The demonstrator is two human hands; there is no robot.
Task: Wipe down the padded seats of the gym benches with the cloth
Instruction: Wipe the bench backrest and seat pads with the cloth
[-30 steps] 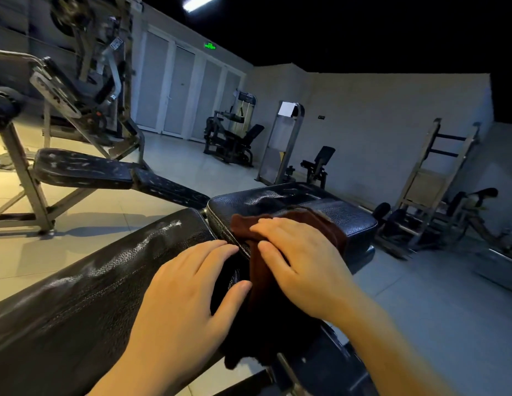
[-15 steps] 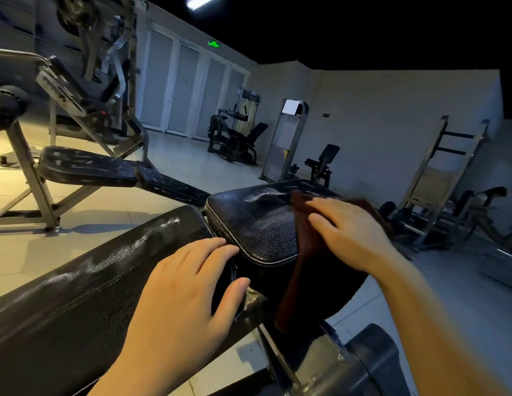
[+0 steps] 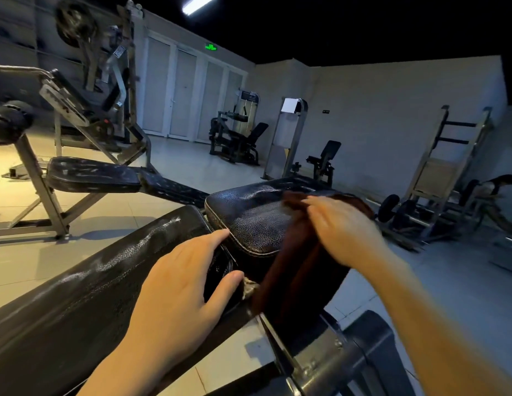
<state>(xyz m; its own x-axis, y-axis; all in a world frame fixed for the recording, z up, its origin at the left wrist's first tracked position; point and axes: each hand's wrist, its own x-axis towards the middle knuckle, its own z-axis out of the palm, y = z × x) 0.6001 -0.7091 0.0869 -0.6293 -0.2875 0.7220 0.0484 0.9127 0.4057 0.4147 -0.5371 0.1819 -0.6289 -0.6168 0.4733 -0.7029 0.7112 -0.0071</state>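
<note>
— Right hand (image 3: 339,227) first: what is it doing?

— It lies on a dark brown cloth (image 3: 295,270), fingers curled into the fabric, pressing it onto the far right part of a black padded seat (image 3: 249,218). The hand is blurred, so the exact hold is hard to make out. The cloth spills over the seat's near edge and hangs down its side.

— And the left hand (image 3: 177,292)?

— Fingers spread and relaxed, palm down on the end of a long black backrest pad (image 3: 77,290), just beside the seat. The forefinger touches the seat's piped edge; the thumb sits at the gap between the two pads.

— What surrounds the bench?

— Below the seat, its grey metal frame (image 3: 329,355) juts toward the viewer. To the left, well apart, stands a second bench (image 3: 91,174) with a worn black pad on a metal stand, and a plate-loaded machine (image 3: 100,90) rises behind it. Further back are more seated machines (image 3: 237,138), and on the right a tall ladder-like rack (image 3: 446,155) with weight plates near its foot.

— The room?

— Pale tiled floor (image 3: 86,212), plain light walls (image 3: 392,110), white double doors (image 3: 177,90) under a green exit sign (image 3: 211,47), and one bright ceiling tube light (image 3: 199,3) against a dark ceiling.
</note>
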